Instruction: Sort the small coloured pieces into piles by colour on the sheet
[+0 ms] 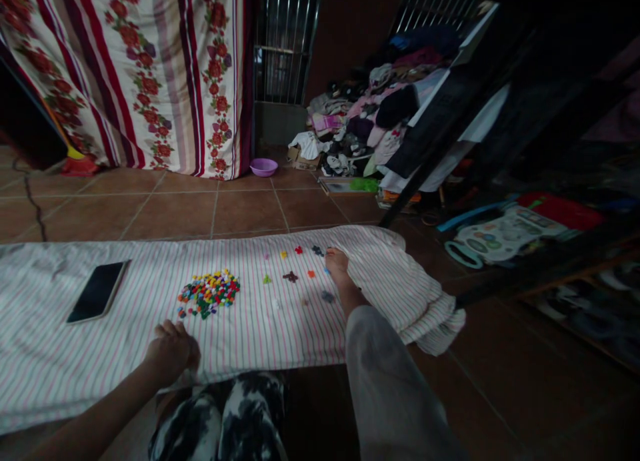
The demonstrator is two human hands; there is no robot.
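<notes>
- A mixed pile of small coloured pieces (210, 293) is lying left of centre in the frame, spreading over a striped cloth (155, 254).
- Just right of centre, small groups are sitting apart in loose rows, among them a yellow group (284, 254), a red group (299, 249), a green group (267, 279) and a brown group (290, 276).
- The work is apparently standing at an early stage: about three rows are showing, while the pile is holding far more pieces.
- The right hand (338, 261) is resting its bent fingers beside a dark group (317, 250); whether it is grasping a piece, one cannot tell.
- The left hand (171, 349) is lying loosely curled below the pile, its grip hidden.
- A phone (99, 292) is lying at left.
- Beyond, a floral curtain (175, 81) is hanging upper left, and clothes (370, 114) are heaping upper right.
</notes>
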